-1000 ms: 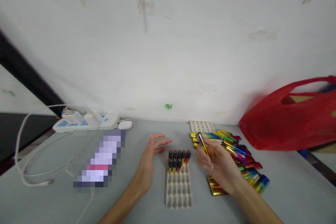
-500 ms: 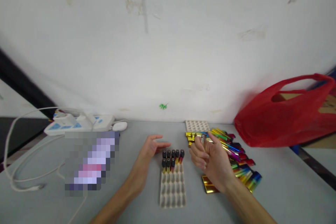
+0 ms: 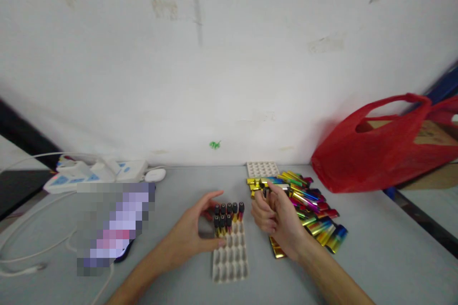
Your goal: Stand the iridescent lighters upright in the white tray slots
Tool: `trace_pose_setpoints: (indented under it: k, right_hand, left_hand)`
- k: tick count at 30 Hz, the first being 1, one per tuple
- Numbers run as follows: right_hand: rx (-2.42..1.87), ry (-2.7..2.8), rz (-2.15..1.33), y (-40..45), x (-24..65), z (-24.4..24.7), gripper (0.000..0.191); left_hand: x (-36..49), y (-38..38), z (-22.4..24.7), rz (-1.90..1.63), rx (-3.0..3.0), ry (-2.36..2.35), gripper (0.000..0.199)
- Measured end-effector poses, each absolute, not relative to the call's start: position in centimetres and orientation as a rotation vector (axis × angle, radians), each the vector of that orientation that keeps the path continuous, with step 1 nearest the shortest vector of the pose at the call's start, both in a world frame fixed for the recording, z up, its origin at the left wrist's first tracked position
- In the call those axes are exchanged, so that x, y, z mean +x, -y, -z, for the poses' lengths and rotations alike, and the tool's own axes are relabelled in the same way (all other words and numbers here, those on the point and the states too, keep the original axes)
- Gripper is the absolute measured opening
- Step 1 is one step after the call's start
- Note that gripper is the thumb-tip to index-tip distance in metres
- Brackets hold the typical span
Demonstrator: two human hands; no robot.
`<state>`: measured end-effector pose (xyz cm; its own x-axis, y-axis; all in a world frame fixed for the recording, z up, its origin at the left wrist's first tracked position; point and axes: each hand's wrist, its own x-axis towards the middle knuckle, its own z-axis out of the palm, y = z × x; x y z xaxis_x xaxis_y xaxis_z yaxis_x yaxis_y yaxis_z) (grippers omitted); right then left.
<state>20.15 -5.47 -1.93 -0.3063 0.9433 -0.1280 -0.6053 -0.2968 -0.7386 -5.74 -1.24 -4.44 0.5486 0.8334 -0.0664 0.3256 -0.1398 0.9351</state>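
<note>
A pale moulded tray [image 3: 230,264] with rows of small pockets lies on the table. Several black-topped lighters [image 3: 229,208] with gold and red bodies stand in its far rows. My left hand [image 3: 200,221] is open around the tray's left side, its thumb over the pockets and its forefinger stretched out beyond the far row. To the right of the tray, my right hand [image 3: 277,214] is closed on a lighter [image 3: 265,191]; only its dark end shows. Behind and beside that hand spreads a pile of shiny multicoloured lighters [image 3: 307,196], partly hidden by it.
A second pale tray [image 3: 263,168] lies against the wall. At the right, a red plastic bag [image 3: 365,157] holds a cardboard box. A power strip [image 3: 132,171], white cables and a blurred-out phone [image 3: 118,224] occupy the left side.
My left hand has come nearer and its thumb now reaches over the tray. My right hand keeps its grip beside the pile. The whole view has shifted slightly.
</note>
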Motion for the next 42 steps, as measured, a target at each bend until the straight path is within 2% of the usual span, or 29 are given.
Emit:
trace_pose_setpoints:
  k: [4, 20, 28, 42]
  right_hand:
    - [-0.697, 0.717, -1.831, 5.67, 19.71, 2.07, 0.068]
    - [-0.782, 0.635, -1.648, 5.43, 19.84, 2.27, 0.067]
    - [-0.889, 0.687, -1.639, 5.67, 19.44, 2.45, 0.067]
    - [-1.006, 0.685, -1.645, 5.72, 19.06, 2.84, 0.06]
  left_hand:
    - [-5.54, 1.24, 4.59, -0.575, 1.749, -0.972, 0.09]
    - [-5.7, 1.5, 4.05, -0.57, 1.777, -0.974, 0.084]
    - [-5.9, 1.57, 4.31, -0.591, 1.792, -0.946, 0.092]
    - [-5.79, 1.62, 4.21, -0.599, 1.808, -0.979, 0.091]
